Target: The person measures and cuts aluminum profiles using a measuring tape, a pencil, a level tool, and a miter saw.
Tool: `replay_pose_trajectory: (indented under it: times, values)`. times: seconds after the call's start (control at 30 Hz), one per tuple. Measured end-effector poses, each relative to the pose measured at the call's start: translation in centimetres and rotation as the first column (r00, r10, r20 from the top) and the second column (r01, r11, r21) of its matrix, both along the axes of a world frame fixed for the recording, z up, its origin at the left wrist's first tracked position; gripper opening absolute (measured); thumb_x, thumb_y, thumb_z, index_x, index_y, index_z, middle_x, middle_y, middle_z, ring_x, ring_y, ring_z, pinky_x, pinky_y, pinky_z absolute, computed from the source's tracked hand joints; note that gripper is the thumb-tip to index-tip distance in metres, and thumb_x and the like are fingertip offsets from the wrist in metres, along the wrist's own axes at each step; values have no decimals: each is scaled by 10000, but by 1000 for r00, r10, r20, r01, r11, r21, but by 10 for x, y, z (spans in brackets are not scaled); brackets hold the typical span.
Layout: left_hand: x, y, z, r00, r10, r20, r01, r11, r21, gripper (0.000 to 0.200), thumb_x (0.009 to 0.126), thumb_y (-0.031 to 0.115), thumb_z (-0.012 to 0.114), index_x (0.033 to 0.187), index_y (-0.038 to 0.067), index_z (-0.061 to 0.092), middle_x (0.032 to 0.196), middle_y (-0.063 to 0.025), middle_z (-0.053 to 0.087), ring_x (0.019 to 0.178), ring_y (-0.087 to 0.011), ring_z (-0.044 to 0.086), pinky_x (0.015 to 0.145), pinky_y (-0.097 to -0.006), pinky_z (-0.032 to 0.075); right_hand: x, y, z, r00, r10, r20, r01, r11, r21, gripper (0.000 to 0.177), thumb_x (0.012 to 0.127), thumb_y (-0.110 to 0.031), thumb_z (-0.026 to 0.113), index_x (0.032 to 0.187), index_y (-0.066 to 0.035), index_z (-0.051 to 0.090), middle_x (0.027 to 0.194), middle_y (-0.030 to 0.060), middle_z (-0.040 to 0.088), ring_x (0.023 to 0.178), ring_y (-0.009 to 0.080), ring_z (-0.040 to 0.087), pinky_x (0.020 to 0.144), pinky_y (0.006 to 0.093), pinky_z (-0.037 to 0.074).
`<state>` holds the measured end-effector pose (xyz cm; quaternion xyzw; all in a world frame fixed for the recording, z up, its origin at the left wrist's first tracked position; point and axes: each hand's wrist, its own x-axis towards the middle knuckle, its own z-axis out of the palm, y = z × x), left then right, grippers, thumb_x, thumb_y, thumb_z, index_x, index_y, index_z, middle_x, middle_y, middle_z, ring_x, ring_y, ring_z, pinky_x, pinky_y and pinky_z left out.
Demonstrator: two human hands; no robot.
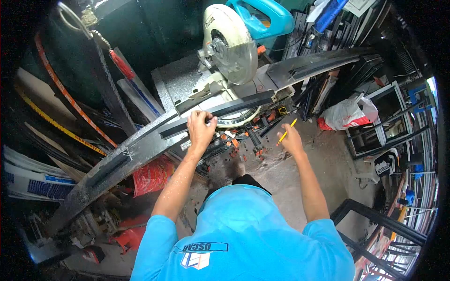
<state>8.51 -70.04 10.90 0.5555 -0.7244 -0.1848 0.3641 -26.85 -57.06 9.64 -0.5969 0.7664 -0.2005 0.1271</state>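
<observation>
A dark metal profile (234, 105) lies across the base of a miter saw (232, 47), below its round blade guard. My left hand (200, 129) is on the profile left of the blade, its fingers bent and pressed together at the profile's edge. In my right hand (291, 140) is a yellow pencil (287, 130), held right of the saw and away from the profile. The saw's teal handle (267, 18) is at the top, and neither hand touches it.
A long metal bench (110, 164) runs on both sides of the saw. Offcuts (229, 140) litter the floor below. A white and red bag (349, 114) and dark frames (375, 225) are at the right; a red sack (153, 175) is at the lower left.
</observation>
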Motion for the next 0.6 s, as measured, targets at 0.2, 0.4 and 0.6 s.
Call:
replay_pose_trajectory:
  times: [0.2, 0.4, 0.6]
  values:
    - [9, -19, -2, 932, 102, 348, -93, 995, -44, 292, 797, 205, 807, 1076, 142, 754, 1144, -60, 695, 1136, -277, 591, 1009, -516, 355, -48, -77, -20, 957, 5, -290, 23, 995, 92, 551, 838, -202, 754, 1335, -90, 546, 1260, 236, 562, 1178, 449, 555, 928, 521, 513]
    - [30, -13, -2, 918, 198, 345, -201, 979, -27, 288, 824, 193, 778, 1112, 186, 761, 1097, -12, 724, 1093, -261, 612, 1044, -498, 337, -99, -131, -61, 912, 255, -321, -197, 960, 201, 630, 726, -128, 833, 1280, -99, 534, 1163, 249, 616, 1031, 490, 624, 857, 531, 535]
    - [36, -17, -3, 897, 249, 365, -260, 965, -21, 318, 810, 186, 787, 1127, 176, 759, 1098, -19, 728, 1104, -268, 613, 1054, -501, 370, -111, -131, -10, 977, 212, -15, -211, 975, 66, 381, 743, -175, 840, 1014, -10, 630, 937, 247, 706, 900, 380, 703, 767, 489, 548]
